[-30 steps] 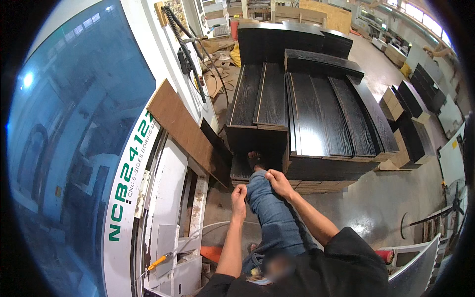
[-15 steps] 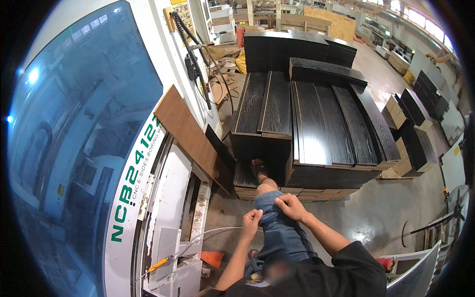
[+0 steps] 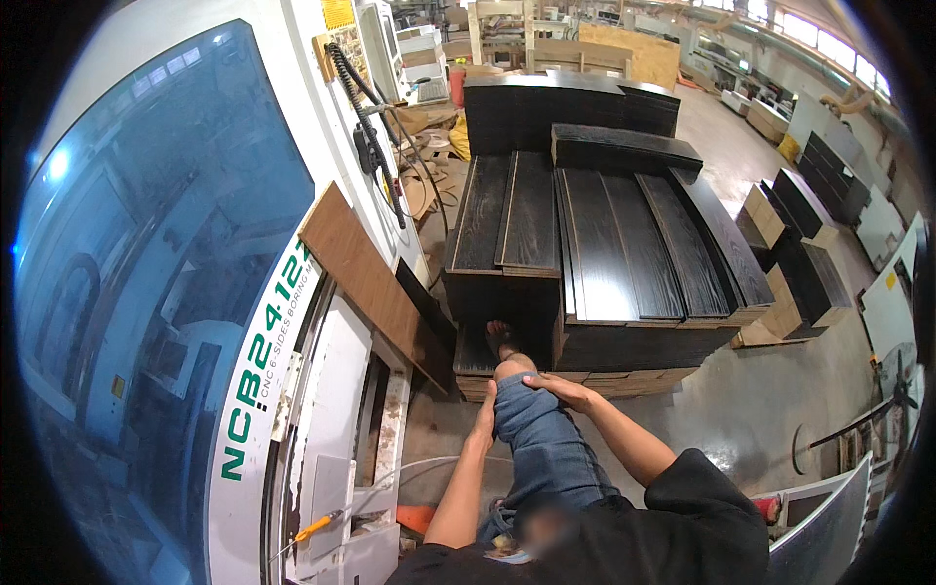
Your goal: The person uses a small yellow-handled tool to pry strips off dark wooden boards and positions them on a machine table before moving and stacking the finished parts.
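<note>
One leg in blue jeans (image 3: 541,439) is raised, its sandalled foot (image 3: 502,337) resting on a low layer of black boards. The trouser leg is pushed up, leaving the shin bare. My left hand (image 3: 486,414) lies along the left side of the bunched denim, thumb upward, with its other fingers mostly hidden. Across the leg, my right hand (image 3: 559,388) grips the denim near the knee, thumb on top and fingers curled round the side.
Stacks of black boards (image 3: 609,244) stand ahead. At left is a large machine with a blue window (image 3: 166,292), and a brown board (image 3: 375,288) leans against it. A yellow-handled tool (image 3: 317,526) lies on its ledge. More boards (image 3: 809,273) are stacked at right.
Both hands have shifted from pinching the denim to lying round the leg's two sides, a little nearer the knee. The view has swung slightly.
</note>
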`<action>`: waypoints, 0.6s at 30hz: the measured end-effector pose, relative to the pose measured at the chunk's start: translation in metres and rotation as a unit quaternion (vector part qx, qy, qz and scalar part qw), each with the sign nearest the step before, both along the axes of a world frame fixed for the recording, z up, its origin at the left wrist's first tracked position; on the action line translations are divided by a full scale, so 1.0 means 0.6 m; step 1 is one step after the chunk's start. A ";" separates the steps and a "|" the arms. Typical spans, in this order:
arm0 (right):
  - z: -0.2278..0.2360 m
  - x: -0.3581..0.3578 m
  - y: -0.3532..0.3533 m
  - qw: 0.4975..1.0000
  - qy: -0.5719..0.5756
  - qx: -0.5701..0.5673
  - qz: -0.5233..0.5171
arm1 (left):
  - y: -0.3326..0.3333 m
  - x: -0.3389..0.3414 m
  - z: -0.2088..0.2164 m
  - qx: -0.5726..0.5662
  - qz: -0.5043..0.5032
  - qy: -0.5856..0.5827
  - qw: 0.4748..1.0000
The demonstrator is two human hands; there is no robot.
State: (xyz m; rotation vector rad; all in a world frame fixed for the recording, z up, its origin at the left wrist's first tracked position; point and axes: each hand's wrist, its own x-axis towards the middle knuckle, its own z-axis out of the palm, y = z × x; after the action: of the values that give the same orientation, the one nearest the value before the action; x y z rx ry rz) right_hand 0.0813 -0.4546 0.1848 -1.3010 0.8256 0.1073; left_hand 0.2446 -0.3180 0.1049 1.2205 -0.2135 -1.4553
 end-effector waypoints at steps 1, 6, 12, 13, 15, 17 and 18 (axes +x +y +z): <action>0.002 -0.011 -0.002 1.000 -0.004 0.014 0.007 | -0.002 -0.002 -0.014 0.000 -0.013 -0.010 1.000; -0.048 -0.082 0.018 0.994 -0.103 0.037 -0.024 | 0.041 -0.025 0.002 0.016 -0.071 -0.056 0.996; 0.003 -0.136 0.080 0.992 -0.041 0.083 -0.085 | 0.134 -0.036 -0.027 0.072 -0.137 -0.016 0.988; 0.016 -0.147 0.101 0.995 -0.061 0.022 -0.076 | 0.154 -0.026 -0.078 0.054 -0.113 -0.019 0.992; 0.001 -0.181 0.133 0.991 -0.086 0.012 -0.099 | 0.202 -0.028 -0.139 0.075 -0.173 -0.157 0.969; -0.048 -0.228 0.149 0.978 -0.105 0.095 -0.151 | 0.233 -0.017 -0.208 0.120 -0.209 -0.190 0.952; -0.074 -0.256 0.153 0.978 -0.067 0.105 -0.169 | 0.254 -0.017 -0.245 0.158 -0.216 -0.154 0.951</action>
State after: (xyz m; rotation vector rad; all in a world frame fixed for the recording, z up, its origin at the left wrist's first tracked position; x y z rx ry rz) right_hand -0.0724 -0.3625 0.1402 -0.9439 0.8836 -0.1587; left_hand 0.2345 -0.1655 -0.0421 1.7452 -0.4989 -1.7114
